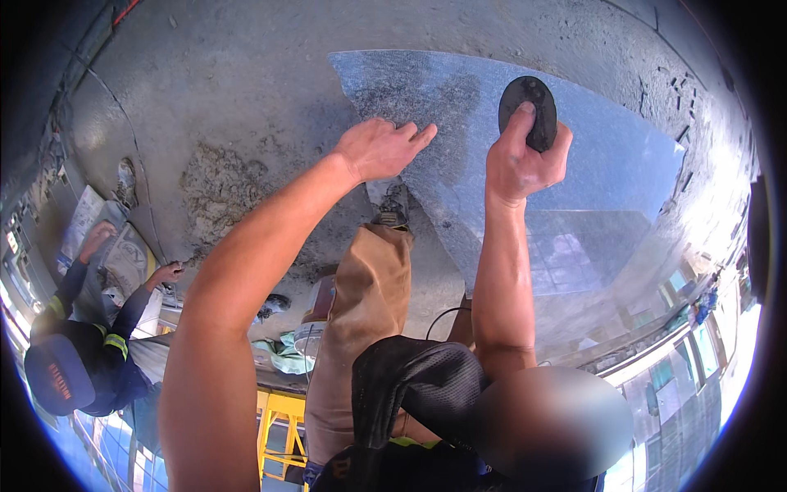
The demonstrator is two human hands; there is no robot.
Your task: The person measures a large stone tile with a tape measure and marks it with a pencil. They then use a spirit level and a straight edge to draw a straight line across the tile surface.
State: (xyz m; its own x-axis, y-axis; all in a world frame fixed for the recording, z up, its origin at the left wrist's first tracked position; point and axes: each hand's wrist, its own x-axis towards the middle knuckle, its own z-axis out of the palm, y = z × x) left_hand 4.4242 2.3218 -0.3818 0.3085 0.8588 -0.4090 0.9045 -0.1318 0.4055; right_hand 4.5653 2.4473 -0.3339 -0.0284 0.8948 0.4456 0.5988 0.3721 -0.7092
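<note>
A large, glossy blue-grey tile-like slab (pixel 607 164) stretches under both hands, with dull, dusty patches near its upper left part. My right hand (pixel 527 168) is closed on a black round disc (pixel 538 123), thumb pressed over its face; whether it has a handle is hidden. The disc appears over the slab, and I cannot tell if they touch. To the left, my left hand (pixel 381 149) is held over the slab's left edge, fingers loosely stretched to the right and holding nothing. Below it, a shoe (pixel 392 215) shows at the end of a tan trouser leg (pixel 373 279).
Rough grey mortar (pixel 217 193) lies heaped left of the slab on the grey floor (pixel 270 90). A co-worker (pixel 90 361) bends at the far left beside a bag (pixel 127 254). A yellow stand (pixel 281 426), a bucket (pixel 320 299) and greenish cloth (pixel 283 354) are lower down.
</note>
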